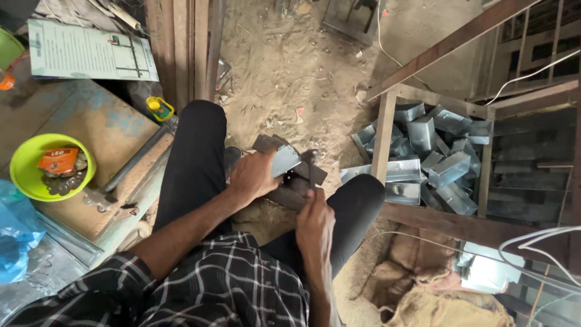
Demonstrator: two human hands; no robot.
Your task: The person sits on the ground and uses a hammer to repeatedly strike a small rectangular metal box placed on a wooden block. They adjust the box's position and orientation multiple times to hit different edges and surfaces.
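Seemingly for steadiness, in the head view the left hand [254,177] closes on a folded metal piece [284,160], pinning it to a dark block [302,175] between the knees, while the right hand [315,221] grips a hammer [310,158] above it; finished boxes [433,157] lie heaped nearby.

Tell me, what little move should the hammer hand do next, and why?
Probably bring the hammer down on the bent metal piece. The right hand grips the handle with the head just above the piece, and the left hand pins the piece on the dark block between the knees.
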